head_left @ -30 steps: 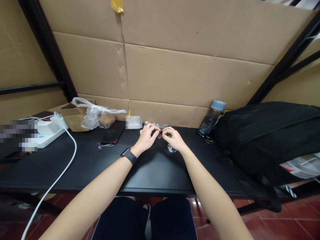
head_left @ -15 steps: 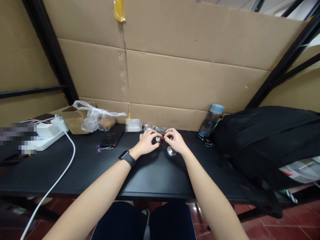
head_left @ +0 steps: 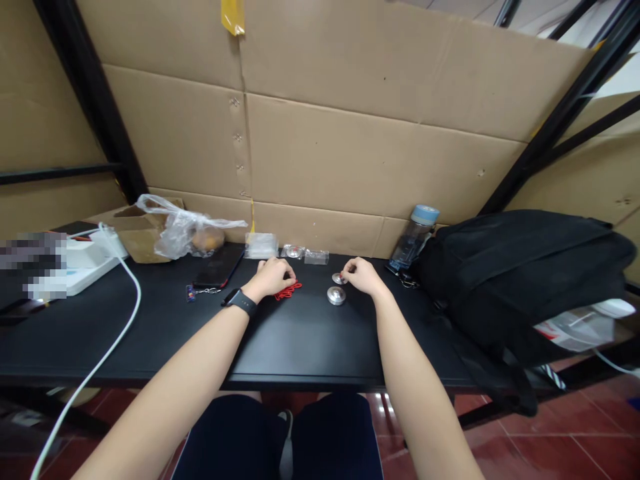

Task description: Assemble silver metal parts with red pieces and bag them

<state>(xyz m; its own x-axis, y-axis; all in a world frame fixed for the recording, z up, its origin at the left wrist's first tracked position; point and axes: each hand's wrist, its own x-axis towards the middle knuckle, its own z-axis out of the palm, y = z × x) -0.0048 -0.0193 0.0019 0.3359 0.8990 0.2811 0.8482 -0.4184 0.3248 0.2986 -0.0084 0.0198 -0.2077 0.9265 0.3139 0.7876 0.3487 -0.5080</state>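
Note:
My left hand (head_left: 273, 275) rests on the black table (head_left: 300, 340) with its fingers curled over a red cord (head_left: 289, 289) that lies bunched on the surface. My right hand (head_left: 361, 275) is farther right, its fingertips pinching a small silver disc (head_left: 339, 277). A second silver round piece (head_left: 336, 295) lies on the table just in front of that hand. A black watch sits on my left wrist.
Small clear packets (head_left: 304, 254) lie by the cardboard wall. A phone (head_left: 217, 268) with a keychain, a plastic bag (head_left: 187, 231), a cardboard box and a white power strip (head_left: 83, 263) with cable stand left. A water bottle (head_left: 414, 235) and black backpack (head_left: 520, 267) fill the right.
My hands were together working a small silver piece and the red cord; they have now parted, the left moving left with the cord and the right moving right with the silver disc.

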